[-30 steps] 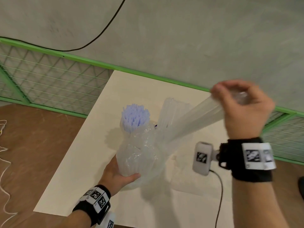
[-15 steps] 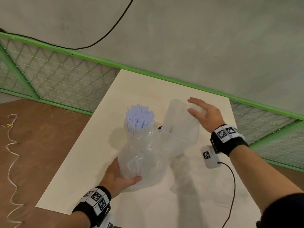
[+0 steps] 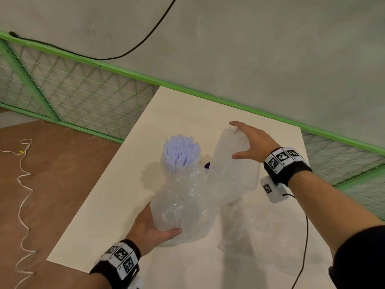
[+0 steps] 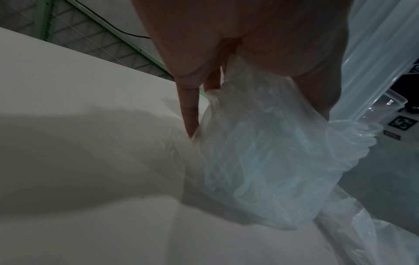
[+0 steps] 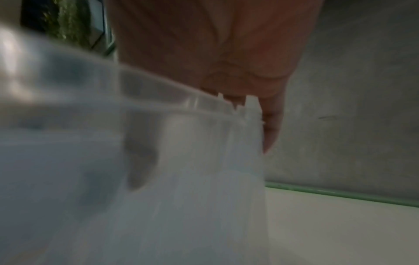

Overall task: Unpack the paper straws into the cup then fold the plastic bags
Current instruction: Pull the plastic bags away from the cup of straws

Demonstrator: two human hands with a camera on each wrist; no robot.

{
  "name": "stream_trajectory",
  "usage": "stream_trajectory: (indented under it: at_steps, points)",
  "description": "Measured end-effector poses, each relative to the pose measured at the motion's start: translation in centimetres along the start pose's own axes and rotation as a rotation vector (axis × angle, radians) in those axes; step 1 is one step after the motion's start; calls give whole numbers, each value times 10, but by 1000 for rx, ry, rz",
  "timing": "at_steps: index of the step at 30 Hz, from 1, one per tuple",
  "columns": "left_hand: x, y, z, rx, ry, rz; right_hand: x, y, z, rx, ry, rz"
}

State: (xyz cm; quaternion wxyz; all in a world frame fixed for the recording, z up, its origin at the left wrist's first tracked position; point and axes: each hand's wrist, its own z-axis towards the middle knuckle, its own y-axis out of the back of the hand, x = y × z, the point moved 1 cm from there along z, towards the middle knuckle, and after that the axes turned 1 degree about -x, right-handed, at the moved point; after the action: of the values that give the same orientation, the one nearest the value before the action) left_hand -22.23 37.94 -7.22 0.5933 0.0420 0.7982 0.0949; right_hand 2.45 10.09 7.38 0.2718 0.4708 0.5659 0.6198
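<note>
Straws (image 3: 181, 150) stood bunched upright in a crumpled bag (image 3: 183, 207) on the white desk (image 3: 100, 209), left hand (image 3: 150, 228) gripping the bag's base, right hand (image 3: 253, 142) spread wide over a clear pack (image 3: 233, 165), slightly nearer than before, green mesh fence (image 3: 68, 90) beyond.

Cream-white table (image 3: 116, 205) on brown wooden floor (image 3: 58, 167). Green-framed wire-mesh fence (image 3: 62, 88) behind, along a grey concrete wall (image 3: 250, 49). Black cable (image 3: 133, 49) hanging across that wall; pale cord (image 3: 23, 184) (loosely snaking) over the floor at left.
</note>
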Motion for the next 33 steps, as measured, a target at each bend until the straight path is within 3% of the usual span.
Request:
stream_trajectory:
  at_steps: [4, 7, 9, 11, 15, 18, 20, 21, 24, 28, 33]
  points:
    - [1, 0, 0, -5, 5, 4, 6, -7, 5, 89, 14, 51]
    - [1, 0, 0, -12, 6, 8, 6, -14, 10, -3, -3, -48]
    - [0, 0, -1, -14, 7, 11, 3, -10, 11, -50, 3, 20]
    - [0, 0, -1, -15, 4, 20, 1, -8, 10, -10, 30, 73]
    - [-2, 0, -1, -12, -3, 25, 3, -16, 3, 140, 80, -260]
    - [0, -1, 0, -11, 3, 20, 21, -3, -6, -58, 74, -151]
    - [1, 0, 0, -15, 4, 17, 41, 10, -18, -240, 151, 19]
    - [2, 0, 0, -19, 3, 18, 53, 14, -27, -257, 219, 116]
    - [0, 0, 0, -17, -7, 19, 94, 13, -59, -87, 374, 278]
    - [-3, 0, -1, -17, -2, 5, 117, -13, -88, 159, 399, 95]
    - [-4, 0, -2, -21, -14, 12, 118, -27, -94, 37, 359, 158]
